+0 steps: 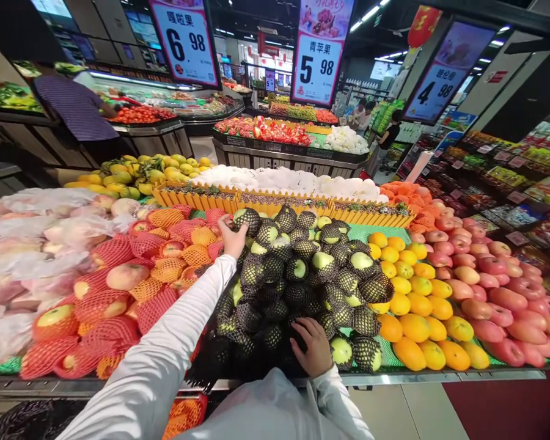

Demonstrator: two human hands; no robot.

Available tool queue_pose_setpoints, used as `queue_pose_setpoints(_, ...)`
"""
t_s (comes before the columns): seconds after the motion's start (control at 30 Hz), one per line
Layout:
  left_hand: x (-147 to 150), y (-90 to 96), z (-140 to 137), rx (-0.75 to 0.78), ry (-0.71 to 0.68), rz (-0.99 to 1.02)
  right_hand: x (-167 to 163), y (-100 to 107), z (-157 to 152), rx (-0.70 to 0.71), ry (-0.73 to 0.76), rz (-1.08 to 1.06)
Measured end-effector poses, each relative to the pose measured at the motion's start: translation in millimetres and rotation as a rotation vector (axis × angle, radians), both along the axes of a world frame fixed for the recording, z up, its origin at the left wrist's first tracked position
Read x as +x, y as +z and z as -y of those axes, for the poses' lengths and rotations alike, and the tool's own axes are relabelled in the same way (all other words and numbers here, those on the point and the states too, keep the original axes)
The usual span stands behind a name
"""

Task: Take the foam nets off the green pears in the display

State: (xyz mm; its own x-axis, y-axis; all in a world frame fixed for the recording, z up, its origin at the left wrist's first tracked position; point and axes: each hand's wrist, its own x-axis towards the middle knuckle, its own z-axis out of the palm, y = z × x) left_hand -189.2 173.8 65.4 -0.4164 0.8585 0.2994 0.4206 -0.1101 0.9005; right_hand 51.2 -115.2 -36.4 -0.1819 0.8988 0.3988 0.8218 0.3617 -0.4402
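Note:
Green apples in black foam nets (297, 267) are heaped in front of me. At the heap's back left edge, my left hand (233, 237) is closed around a netted green apple (248, 221), thumb on its near side. My right hand (313, 348) is low over the front of the heap, palm down, its fingers apart and slightly bent against dark netting (279, 336). What lies under that palm is hidden. Close to the right hand sit a green apple (341, 352) and another netted apple (366, 354).
Fruit in red and orange nets (151, 263) lies left, beside bagged peaches (50, 244). Oranges (415, 328) and red apples (508, 299) fill the right. A yellow fence divider (279, 205) runs behind. Price signs (318, 61) hang above; a person in a striped shirt (68, 104) stands far left.

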Motion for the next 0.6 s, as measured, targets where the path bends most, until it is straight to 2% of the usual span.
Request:
queue_pose_setpoints(0.07,25,14.4,10,0.093,-0.130,0.075,12,4,11,0.074,-0.013,-0.065)
queue_pose_setpoints(0.13,54,28.7,21,0.163,-0.310,0.108,32,11,20,0.168,-0.097,-0.118)
queue_pose_setpoints(0.23,104,42.9,36,0.174,-0.569,0.017,79,22,22,0.291,-0.343,-0.192)
queue_pose_setpoints(0.3,138,43.9,42,0.146,-0.665,-0.114,117,27,13,0.297,-0.538,-0.300)
queue_pose_setpoints(0.37,173,38.1,44,0.062,-0.732,-0.278,157,25,-1,0.234,-0.681,-0.476)
queue_pose_setpoints(0.43,206,28.0,45,-0.069,-0.795,-0.422,195,18,-18,0.091,-0.770,-0.669)
queue_pose_setpoints(0.5,234,17.3,43,-0.205,-0.833,-0.504,224,8,-34,-0.018,-0.779,-0.756)
queue_pose_setpoints(0.6,259,6.7,34,-0.304,-0.807,-0.517,248,-2,-55,-0.130,-0.670,-0.787)
